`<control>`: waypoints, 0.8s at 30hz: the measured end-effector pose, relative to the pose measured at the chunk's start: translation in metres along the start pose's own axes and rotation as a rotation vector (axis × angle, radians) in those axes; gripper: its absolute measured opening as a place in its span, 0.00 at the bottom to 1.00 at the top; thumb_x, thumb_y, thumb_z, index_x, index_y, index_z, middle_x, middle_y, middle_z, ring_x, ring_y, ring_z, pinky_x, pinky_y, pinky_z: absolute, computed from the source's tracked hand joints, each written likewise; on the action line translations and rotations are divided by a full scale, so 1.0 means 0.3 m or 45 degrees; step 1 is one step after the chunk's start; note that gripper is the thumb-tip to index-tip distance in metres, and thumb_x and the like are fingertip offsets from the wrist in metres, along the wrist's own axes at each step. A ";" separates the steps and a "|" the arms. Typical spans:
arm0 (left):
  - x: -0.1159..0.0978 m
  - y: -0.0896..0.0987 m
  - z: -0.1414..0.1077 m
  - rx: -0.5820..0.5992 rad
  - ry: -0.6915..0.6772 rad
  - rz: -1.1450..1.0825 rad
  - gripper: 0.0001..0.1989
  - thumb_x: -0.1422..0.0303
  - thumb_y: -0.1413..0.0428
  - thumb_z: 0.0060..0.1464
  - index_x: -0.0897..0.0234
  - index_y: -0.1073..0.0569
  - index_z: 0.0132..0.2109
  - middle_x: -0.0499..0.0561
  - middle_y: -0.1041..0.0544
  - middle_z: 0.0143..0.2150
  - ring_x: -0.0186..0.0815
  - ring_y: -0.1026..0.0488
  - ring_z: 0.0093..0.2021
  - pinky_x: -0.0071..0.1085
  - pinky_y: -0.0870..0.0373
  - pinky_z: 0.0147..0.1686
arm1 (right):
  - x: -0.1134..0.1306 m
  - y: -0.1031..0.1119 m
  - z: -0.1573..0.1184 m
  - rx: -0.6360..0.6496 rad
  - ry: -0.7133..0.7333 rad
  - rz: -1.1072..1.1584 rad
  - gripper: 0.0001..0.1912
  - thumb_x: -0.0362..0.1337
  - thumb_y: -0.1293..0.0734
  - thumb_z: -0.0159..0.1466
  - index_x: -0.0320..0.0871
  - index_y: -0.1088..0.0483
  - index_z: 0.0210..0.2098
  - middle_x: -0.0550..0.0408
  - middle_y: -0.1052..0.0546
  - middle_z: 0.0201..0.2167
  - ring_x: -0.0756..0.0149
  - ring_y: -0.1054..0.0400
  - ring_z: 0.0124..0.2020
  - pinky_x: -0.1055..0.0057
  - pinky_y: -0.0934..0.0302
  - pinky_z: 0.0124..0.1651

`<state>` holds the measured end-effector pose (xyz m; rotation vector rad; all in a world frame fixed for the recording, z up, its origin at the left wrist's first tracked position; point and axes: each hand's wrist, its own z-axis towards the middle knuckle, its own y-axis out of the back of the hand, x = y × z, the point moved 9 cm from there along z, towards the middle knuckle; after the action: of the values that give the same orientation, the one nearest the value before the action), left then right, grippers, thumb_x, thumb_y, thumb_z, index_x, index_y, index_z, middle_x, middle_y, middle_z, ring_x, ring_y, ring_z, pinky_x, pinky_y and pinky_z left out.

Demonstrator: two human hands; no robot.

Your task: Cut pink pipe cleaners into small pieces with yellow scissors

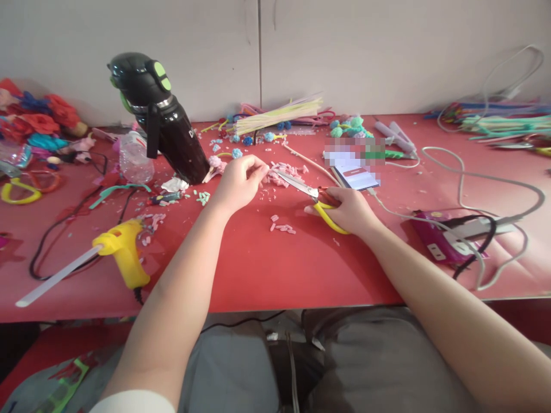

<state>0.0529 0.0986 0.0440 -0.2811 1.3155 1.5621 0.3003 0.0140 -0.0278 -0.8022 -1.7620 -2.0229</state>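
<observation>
My right hand (350, 211) grips a pair of scissors (329, 218) with a yellow and a red handle. Their metal blades point left, toward my other hand, and look close together. My left hand (243, 182) is pinched just left of the blade tips; what its fingertips hold, if anything, is too small to make out. Around and behind the blades lies a heap of short pink fuzzy pieces (289, 172). Several more pink pieces (282, 228) are scattered nearer to me on the red table (267, 269).
A black bottle (176, 132) stands left of my left hand. Nearer lies a yellow glue gun (123, 246) with its stick. Fuzzy stems (279, 116) are bundled at the back. Rightward are a phone (355, 172), cables and a purple power strip (443, 238).
</observation>
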 end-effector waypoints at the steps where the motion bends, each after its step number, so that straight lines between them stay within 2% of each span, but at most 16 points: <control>1: -0.001 -0.002 -0.001 0.004 0.003 0.000 0.11 0.63 0.42 0.70 0.60 0.25 0.37 0.49 0.20 0.31 0.37 0.24 0.31 0.34 0.26 0.37 | 0.000 -0.001 0.000 0.004 -0.003 0.000 0.43 0.80 0.27 0.46 0.49 0.45 0.25 0.61 0.42 0.24 0.67 0.50 0.30 0.64 0.54 0.32; 11: -0.005 -0.011 -0.003 0.011 -0.005 0.004 0.13 0.61 0.41 0.72 0.60 0.26 0.37 0.49 0.21 0.31 0.36 0.24 0.32 0.33 0.25 0.38 | 0.004 0.004 0.003 -0.010 0.008 -0.014 0.43 0.79 0.27 0.47 0.49 0.47 0.24 0.60 0.43 0.23 0.67 0.52 0.29 0.64 0.55 0.32; 16: -0.010 -0.012 -0.004 0.013 0.009 0.004 0.13 0.63 0.42 0.73 0.60 0.27 0.36 0.48 0.22 0.30 0.36 0.24 0.31 0.33 0.27 0.37 | 0.005 0.008 0.005 -0.040 -0.003 -0.010 0.45 0.80 0.28 0.46 0.48 0.49 0.23 0.60 0.44 0.23 0.67 0.53 0.29 0.63 0.57 0.32; 20: -0.016 -0.006 -0.005 -0.005 0.030 0.037 0.13 0.67 0.44 0.72 0.60 0.29 0.34 0.48 0.23 0.30 0.36 0.26 0.31 0.34 0.28 0.38 | 0.003 0.009 0.001 -0.055 0.003 0.038 0.42 0.78 0.28 0.48 0.48 0.46 0.24 0.60 0.43 0.24 0.67 0.50 0.30 0.64 0.53 0.33; 24: -0.018 -0.003 -0.005 -0.019 0.029 0.032 0.15 0.67 0.45 0.73 0.59 0.30 0.33 0.48 0.23 0.30 0.36 0.27 0.31 0.34 0.29 0.37 | 0.003 0.005 -0.004 -0.031 0.020 0.032 0.40 0.76 0.27 0.49 0.48 0.45 0.25 0.60 0.43 0.25 0.67 0.49 0.30 0.64 0.52 0.33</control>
<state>0.0554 0.0943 0.0467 -0.2933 1.3297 1.5951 0.3003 0.0128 -0.0263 -0.8102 -1.7133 -2.0325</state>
